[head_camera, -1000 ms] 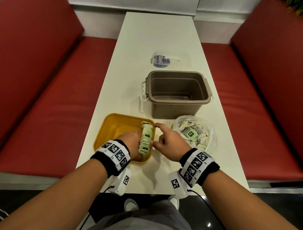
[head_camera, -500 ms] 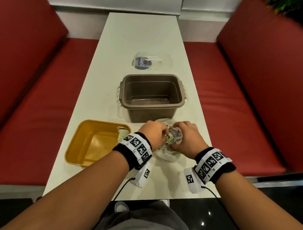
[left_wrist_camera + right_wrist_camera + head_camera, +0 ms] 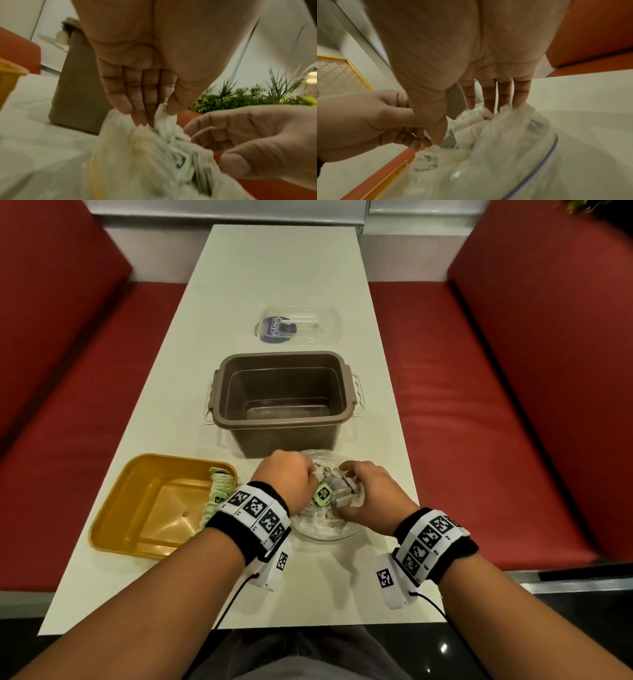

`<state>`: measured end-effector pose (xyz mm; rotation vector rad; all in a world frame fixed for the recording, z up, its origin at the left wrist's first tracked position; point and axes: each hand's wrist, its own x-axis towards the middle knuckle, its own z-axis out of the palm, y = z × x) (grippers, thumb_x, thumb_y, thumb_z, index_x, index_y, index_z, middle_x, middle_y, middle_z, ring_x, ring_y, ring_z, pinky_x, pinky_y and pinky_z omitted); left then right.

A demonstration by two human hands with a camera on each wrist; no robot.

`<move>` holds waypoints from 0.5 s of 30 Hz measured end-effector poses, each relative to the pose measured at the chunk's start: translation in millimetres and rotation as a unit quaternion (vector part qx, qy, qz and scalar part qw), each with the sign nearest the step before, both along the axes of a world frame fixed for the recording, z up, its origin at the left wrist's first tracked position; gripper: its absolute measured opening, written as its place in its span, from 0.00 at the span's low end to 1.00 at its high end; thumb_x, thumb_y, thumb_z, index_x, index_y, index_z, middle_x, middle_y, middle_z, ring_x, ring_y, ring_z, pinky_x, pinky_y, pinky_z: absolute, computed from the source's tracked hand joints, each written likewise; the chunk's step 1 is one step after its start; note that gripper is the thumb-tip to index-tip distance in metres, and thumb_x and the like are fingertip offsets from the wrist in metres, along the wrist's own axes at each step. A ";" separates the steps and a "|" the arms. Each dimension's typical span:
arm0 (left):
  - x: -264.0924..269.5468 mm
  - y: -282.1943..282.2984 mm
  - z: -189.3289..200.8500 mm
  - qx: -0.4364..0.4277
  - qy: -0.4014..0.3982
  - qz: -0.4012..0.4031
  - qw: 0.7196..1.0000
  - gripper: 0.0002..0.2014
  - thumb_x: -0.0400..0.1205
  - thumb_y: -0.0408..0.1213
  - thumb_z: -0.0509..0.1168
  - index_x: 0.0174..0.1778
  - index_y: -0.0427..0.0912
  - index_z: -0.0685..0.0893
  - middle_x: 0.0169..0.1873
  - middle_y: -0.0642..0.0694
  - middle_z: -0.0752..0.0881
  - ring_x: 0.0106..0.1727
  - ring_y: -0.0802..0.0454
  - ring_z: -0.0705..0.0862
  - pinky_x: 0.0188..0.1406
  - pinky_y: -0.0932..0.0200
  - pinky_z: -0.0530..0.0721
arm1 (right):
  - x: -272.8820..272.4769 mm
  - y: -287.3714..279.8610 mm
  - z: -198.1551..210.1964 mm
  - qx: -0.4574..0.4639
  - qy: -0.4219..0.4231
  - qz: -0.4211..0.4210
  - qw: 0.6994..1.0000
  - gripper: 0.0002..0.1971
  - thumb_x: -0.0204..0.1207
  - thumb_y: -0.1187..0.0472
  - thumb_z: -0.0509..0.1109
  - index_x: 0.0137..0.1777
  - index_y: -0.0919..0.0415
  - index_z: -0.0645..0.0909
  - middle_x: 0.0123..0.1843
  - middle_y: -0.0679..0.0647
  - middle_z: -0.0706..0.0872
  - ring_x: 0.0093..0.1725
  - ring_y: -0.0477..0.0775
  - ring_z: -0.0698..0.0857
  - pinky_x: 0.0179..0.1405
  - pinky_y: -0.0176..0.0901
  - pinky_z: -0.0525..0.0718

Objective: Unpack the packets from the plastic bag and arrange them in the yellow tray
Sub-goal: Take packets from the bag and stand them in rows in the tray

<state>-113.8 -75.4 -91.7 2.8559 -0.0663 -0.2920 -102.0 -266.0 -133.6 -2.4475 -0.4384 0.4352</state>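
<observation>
A clear plastic bag of white and green packets lies on the table near the front edge, before the brown bin. Both hands are in its mouth. My left hand pinches a white packet between thumb and fingers. My right hand curls over a bunch of packets, thumb on the near side and fingers on the far side by the bag's rim. The yellow tray sits to the left, with a row of packets standing along its right wall.
An open brown plastic bin stands just behind the bag. A clear lid lies farther back on the white table. Red bench seats run along both sides. The table's front edge is close to my wrists.
A second ago both hands were at the packet row in the tray. They moved right to the bag and now hold packets inside it.
</observation>
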 end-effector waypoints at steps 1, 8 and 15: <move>-1.2 1.8 4.7 -0.010 -0.016 -0.004 1.000 0.11 0.82 0.46 0.61 0.49 0.51 0.89 0.42 0.49 0.90 0.48 0.46 0.86 0.48 0.54 0.84 | 1.7 -0.6 1.0 0.020 -0.003 -0.002 1.000 0.37 0.64 0.50 0.84 0.73 0.52 0.75 0.63 0.51 0.80 0.62 0.54 0.78 0.64 0.45 0.78; -4.8 -12.0 18.6 -0.136 -0.056 -0.063 0.987 0.07 0.82 0.49 0.66 0.50 0.55 0.89 0.40 0.56 0.88 0.42 0.56 0.84 0.48 0.54 0.84 | 9.7 -3.5 19.5 0.141 0.000 0.000 0.990 0.09 0.73 0.52 0.79 0.40 0.52 0.81 0.36 0.45 0.83 0.36 0.41 0.77 0.39 0.34 0.76; -1.1 -23.7 -11.7 -0.100 0.031 -0.008 0.994 0.10 0.77 0.52 0.73 0.49 0.52 0.88 0.40 0.56 0.89 0.43 0.58 0.85 0.51 0.57 0.85 | 14.9 -12.5 1.1 0.150 0.057 -0.047 0.986 0.08 0.74 0.57 0.67 0.37 0.54 0.71 0.34 0.61 0.86 0.35 0.59 0.85 0.38 0.56 0.85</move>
